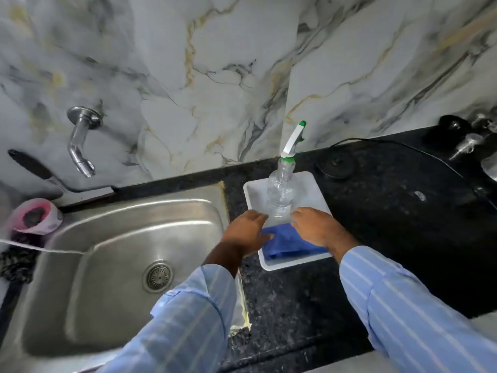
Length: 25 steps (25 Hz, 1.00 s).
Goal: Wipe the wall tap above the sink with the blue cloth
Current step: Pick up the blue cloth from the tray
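Note:
The chrome wall tap (80,141) sticks out of the marble wall above the steel sink (107,265), at the left. The blue cloth (290,244) lies crumpled in the near half of a white tray (309,184) on the black counter, right of the sink. A clear spray bottle (281,189) with a green-and-white nozzle stands in the tray behind the cloth. My left hand (247,232) rests over the tray's left edge, fingers apart and touching the cloth's left end. My right hand (314,227) lies on the cloth's right part, its fingers curled down beside the bottle's base.
A black-handled tool (40,170) leans on the ledge behind the sink. A pink and white cup (35,216) sits at the sink's left rim. A round black base (334,164) with a cord and several metal items (468,146) occupy the counter's far right.

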Available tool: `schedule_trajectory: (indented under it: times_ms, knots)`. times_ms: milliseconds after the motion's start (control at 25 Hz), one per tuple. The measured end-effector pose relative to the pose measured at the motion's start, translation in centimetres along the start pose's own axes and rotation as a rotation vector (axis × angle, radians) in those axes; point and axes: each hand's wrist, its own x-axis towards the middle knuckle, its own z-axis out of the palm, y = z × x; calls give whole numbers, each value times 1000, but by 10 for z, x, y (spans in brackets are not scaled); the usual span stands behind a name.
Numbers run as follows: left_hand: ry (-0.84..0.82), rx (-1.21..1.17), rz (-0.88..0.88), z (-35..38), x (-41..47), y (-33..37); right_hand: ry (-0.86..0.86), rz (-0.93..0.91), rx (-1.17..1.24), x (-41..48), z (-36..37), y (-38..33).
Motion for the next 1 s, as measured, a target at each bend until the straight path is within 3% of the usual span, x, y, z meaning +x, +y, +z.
schedule_trajectory:
  times_ms: [200,440,520,760,1000]
  knots:
    - [-135,394,-15,44,38,19,-182,120,-2,19,46,35]
    - [-118,490,-98,58,51,29,-98,104,-100,30,52,43]
    - [-96,414,-98,54,50,32,-127,104,-119,28,45,42]
    - [-82,-149,-167,8,35,34,-244,82,-28,16,-2,36]
    - [109,-225,-186,-71,-7,15,-88,-112,95,-1,-79,8]
